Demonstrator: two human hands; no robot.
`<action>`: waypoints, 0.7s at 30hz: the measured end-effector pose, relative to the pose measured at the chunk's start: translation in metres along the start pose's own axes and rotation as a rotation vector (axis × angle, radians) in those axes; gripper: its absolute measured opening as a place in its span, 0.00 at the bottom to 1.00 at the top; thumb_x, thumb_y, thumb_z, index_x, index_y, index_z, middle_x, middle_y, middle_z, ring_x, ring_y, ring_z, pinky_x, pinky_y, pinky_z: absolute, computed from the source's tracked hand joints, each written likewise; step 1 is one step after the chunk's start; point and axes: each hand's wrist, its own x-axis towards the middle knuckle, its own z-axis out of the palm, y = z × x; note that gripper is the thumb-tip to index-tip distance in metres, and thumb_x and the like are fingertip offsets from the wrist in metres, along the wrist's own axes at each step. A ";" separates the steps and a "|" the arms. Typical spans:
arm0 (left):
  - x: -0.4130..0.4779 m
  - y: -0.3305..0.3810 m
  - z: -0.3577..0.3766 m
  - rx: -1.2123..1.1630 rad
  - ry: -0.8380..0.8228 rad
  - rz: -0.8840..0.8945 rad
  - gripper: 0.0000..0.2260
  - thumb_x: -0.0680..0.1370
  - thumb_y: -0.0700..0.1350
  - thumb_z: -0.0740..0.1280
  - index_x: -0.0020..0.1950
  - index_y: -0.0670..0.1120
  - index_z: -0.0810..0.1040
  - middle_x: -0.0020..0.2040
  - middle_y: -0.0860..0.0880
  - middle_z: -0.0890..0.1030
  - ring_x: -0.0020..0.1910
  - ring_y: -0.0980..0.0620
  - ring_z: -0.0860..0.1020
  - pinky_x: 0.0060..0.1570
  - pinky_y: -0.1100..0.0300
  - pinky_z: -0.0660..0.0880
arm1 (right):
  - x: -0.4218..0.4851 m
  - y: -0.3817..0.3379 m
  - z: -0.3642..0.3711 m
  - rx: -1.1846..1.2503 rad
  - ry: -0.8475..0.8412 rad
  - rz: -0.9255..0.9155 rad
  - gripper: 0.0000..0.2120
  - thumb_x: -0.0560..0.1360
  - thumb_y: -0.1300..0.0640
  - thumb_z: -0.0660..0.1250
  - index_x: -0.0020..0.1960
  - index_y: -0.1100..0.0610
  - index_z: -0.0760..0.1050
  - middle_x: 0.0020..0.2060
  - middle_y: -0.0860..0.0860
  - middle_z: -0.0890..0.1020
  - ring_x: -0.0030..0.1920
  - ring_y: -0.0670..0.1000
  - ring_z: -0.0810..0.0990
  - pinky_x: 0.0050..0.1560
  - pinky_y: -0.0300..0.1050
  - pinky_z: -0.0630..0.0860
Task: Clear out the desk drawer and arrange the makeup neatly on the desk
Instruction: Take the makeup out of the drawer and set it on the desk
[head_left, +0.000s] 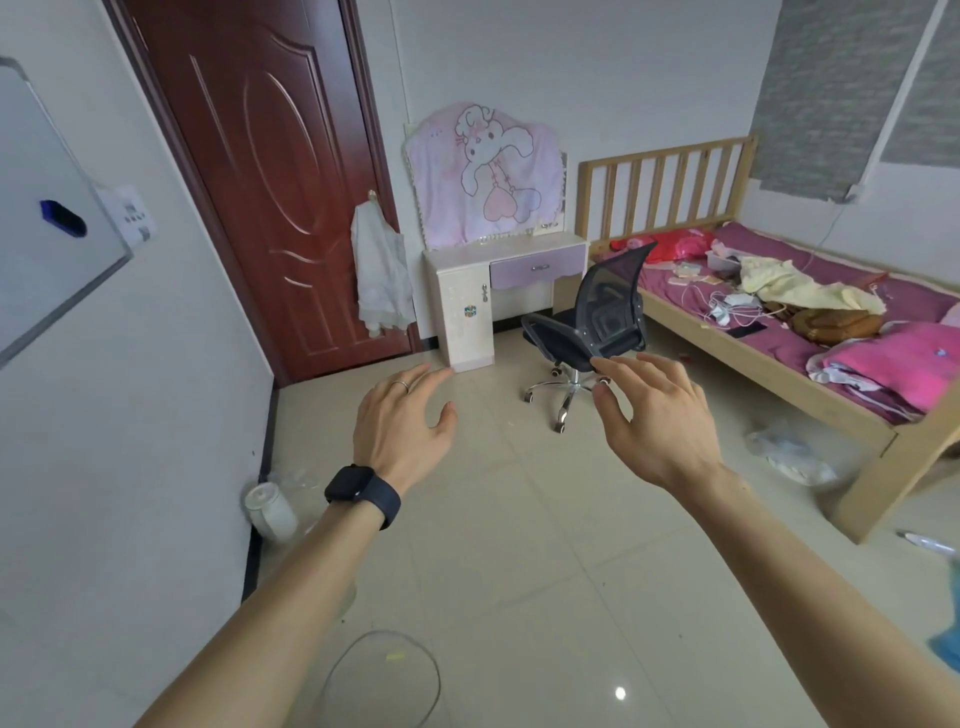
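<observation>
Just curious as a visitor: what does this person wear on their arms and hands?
Bare forearms, no sleeves showing. The left hand has a thin ring, with a dark smartwatch on its wrist. The right hand wears nothing visible.

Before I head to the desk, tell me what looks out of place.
A crumpled plastic bag lies on the floor beside the bed, a loose cable loops across the tiles, and the chair stands askew before the desk.
</observation>
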 end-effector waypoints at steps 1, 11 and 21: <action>0.018 -0.004 0.009 -0.002 0.001 -0.002 0.19 0.78 0.49 0.67 0.69 0.54 0.76 0.71 0.50 0.75 0.68 0.47 0.73 0.69 0.52 0.66 | 0.017 0.004 0.011 0.008 0.004 -0.002 0.17 0.82 0.48 0.61 0.69 0.48 0.77 0.65 0.46 0.80 0.71 0.56 0.69 0.64 0.56 0.69; 0.205 -0.041 0.111 -0.026 0.018 -0.039 0.20 0.78 0.50 0.67 0.70 0.56 0.76 0.72 0.51 0.74 0.69 0.46 0.71 0.70 0.51 0.66 | 0.198 0.062 0.129 0.090 0.002 -0.033 0.17 0.82 0.49 0.63 0.69 0.48 0.77 0.63 0.45 0.81 0.71 0.55 0.70 0.66 0.57 0.70; 0.384 -0.089 0.200 -0.083 0.020 -0.113 0.20 0.79 0.49 0.67 0.71 0.55 0.75 0.73 0.51 0.73 0.70 0.46 0.70 0.71 0.49 0.66 | 0.377 0.100 0.224 0.168 -0.011 -0.054 0.19 0.80 0.48 0.60 0.68 0.51 0.78 0.62 0.47 0.82 0.69 0.57 0.73 0.65 0.60 0.72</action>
